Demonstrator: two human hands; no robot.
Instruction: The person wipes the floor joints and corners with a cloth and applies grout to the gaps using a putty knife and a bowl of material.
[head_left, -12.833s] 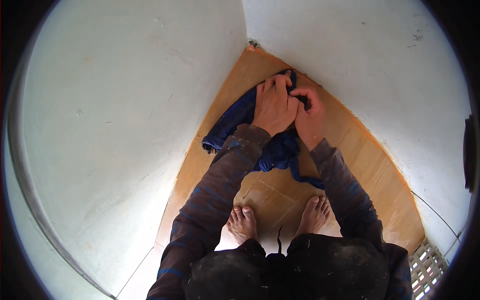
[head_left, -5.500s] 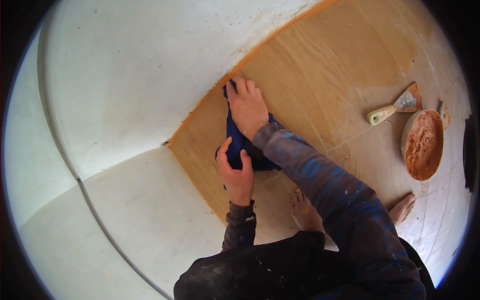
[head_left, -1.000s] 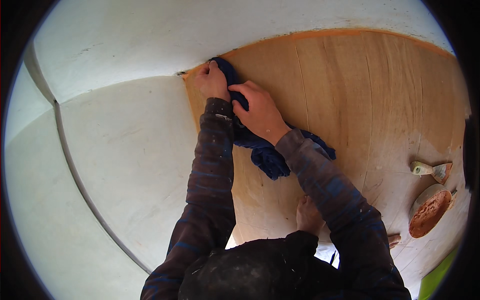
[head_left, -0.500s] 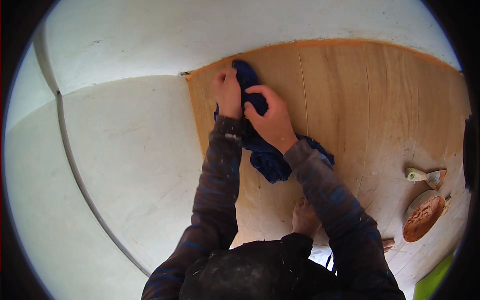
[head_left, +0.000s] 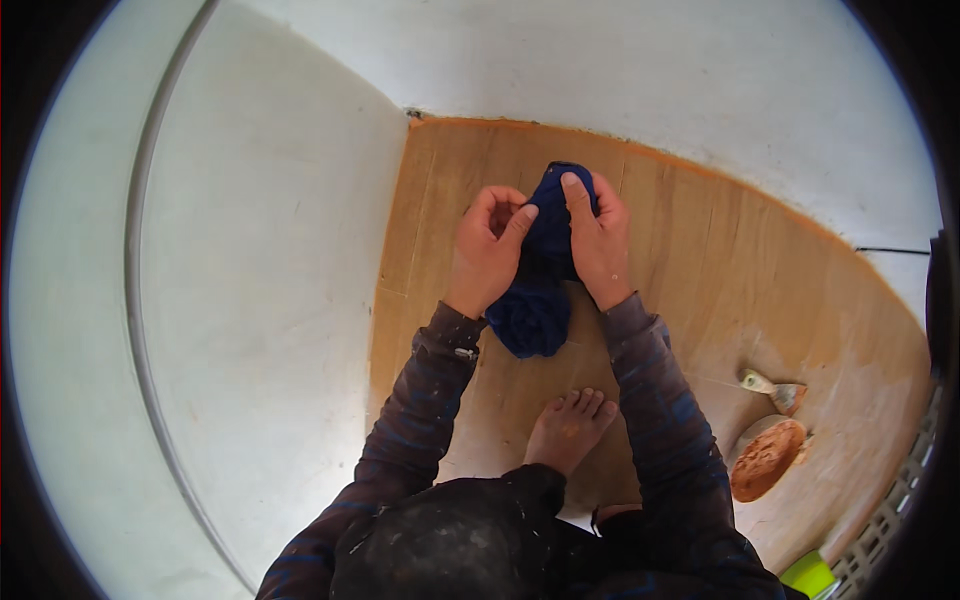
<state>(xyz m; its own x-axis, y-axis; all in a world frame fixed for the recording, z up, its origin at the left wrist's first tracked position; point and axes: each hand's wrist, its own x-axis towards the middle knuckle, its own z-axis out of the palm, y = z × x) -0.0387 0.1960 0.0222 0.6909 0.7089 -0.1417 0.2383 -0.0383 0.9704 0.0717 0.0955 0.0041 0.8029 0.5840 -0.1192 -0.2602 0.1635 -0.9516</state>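
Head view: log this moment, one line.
right hand: gripping navy cloth | left hand: pinching its edge | floor: putty knife, bowl of paste

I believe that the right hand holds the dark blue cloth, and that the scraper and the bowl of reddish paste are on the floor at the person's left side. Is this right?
Not quite: in the head view, the scraper and the bowl of reddish paste are at the person's right side. The rest is right.
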